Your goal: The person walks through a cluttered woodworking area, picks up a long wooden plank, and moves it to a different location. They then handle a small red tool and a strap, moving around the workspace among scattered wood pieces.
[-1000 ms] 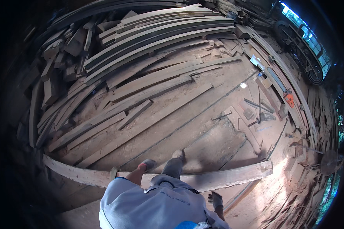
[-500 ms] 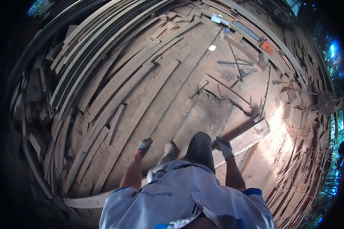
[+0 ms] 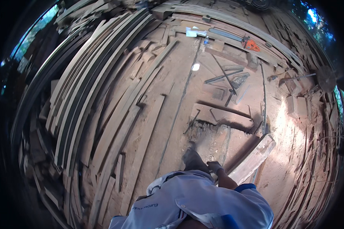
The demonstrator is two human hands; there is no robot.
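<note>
My right hand, in a dark-looking glove, hangs low in front of my body. It is close to the left side of a thick timber beam; whether it touches the beam I cannot tell, and its fingers are blurred. My left hand is out of view. My shoe stands on the dusty ground just ahead. Beyond it lie a short wide board and thin bent metal rods.
Long sawn planks are stacked at the left, with a single board nearer. An orange chainsaw rests at the back, near white paper and a small bottle. Dark metal bars lie ahead. Wood scraps lie right.
My left hand has gone out of view. My right hand is drawn in nearer my body. The view has shifted, so the ground ahead appears lower and more to the left.
</note>
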